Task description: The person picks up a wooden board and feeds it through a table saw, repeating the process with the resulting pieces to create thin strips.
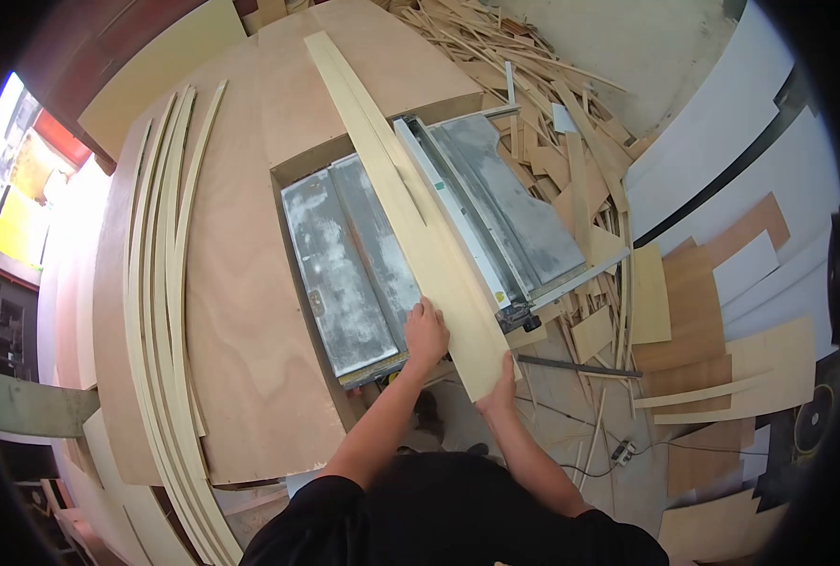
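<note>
The long board (443,274) lies lengthwise over the metal saw table (321,269), its right edge running beside the white fence (453,217) and its far end over the wooden tabletop (250,377); a narrow slit (414,200) shows in the board, well ahead of both hands.

The left hand (426,337) is at the board's left edge, fingers bent and close together; whether they pinch the edge or only press on it, I cannot tell. The right hand (499,387) grips the near right corner, thumb on the upper face, fingers apparently curled below.

Sound handling, in my judgement, calls for the right edge to bear evenly on the fence and for feed pressure to stay straight and steady from the near end; the left hand should give light sideways pressure, short of the slit and out of its line; pushing hard there could pinch the cut and bind the board; the long far end also needs to lie flat.

Not verifiable: the blade, not distinguishable at the slit; the right fingers' undersides, covered by the board; contact along the whole fence, too fine to judge; the floor below, partly hidden by the forearms and dark clothing.
</note>
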`<state>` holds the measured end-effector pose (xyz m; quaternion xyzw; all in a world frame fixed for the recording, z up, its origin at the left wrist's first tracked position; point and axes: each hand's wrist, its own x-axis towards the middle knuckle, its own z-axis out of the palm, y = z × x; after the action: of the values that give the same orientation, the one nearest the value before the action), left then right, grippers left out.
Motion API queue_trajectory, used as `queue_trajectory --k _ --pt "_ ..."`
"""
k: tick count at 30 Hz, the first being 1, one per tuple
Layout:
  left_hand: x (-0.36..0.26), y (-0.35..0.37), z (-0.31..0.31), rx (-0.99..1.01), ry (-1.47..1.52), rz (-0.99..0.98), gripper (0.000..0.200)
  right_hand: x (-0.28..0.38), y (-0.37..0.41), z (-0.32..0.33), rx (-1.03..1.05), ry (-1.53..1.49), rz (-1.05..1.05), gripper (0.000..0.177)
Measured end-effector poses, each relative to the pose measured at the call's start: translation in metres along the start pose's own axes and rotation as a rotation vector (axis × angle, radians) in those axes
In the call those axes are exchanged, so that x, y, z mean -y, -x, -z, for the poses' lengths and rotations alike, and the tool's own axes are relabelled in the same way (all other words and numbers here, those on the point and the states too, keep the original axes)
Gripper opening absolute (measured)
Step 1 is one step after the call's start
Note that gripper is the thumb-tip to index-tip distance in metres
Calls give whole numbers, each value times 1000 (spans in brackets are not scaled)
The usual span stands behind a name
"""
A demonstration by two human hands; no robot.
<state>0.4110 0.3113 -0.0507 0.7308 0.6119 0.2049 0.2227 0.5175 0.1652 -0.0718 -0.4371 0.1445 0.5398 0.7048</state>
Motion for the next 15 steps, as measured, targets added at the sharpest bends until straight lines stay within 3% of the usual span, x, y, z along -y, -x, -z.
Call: queue_trajectory --k 5,8,11,12,15 --pt "12 -58 5 -12 -43 -14 54 -10 -42 -56 -74 60 57 62" --pt "13 -32 10 -11 -14 -136 60 -12 -53 -54 -59 127 37 71" --pt "13 34 12 53 -32 -233 67 13 -49 -23 50 548 247 77" --pt "13 57 15 72 -46 -274 68 23 -38 -20 -96 982 660 70" --pt "3 93 27 54 -126 -348 69 77 21 -22 90 1781 1135 60"
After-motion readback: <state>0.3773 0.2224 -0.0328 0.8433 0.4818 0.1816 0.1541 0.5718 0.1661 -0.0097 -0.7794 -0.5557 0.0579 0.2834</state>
